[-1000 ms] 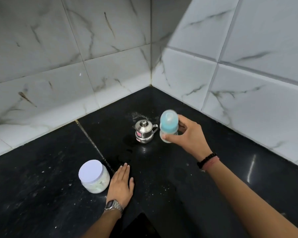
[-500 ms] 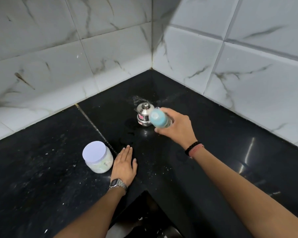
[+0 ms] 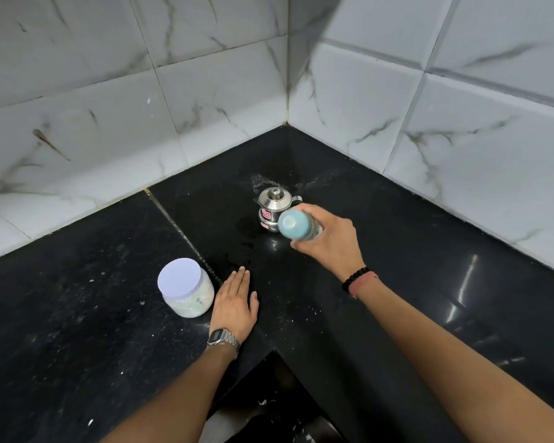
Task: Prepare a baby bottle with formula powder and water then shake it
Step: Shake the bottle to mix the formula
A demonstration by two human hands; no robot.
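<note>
Bottle (image 3: pixel 296 226) (capped, tilted sideways) sits gripped in the right hand (image 3: pixel 328 243) for shaking, while the left hand (image 3: pixel 235 306) rests flat, steadying, on the counter (image 3: pixel 77 346).

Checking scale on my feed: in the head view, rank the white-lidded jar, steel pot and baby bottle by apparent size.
1. White-lidded jar, largest, though nearest the camera.
2. Steel pot.
3. Baby bottle, partly hidden in the right hand, tilted toward the camera; its rank against the pot is unsure.
</note>
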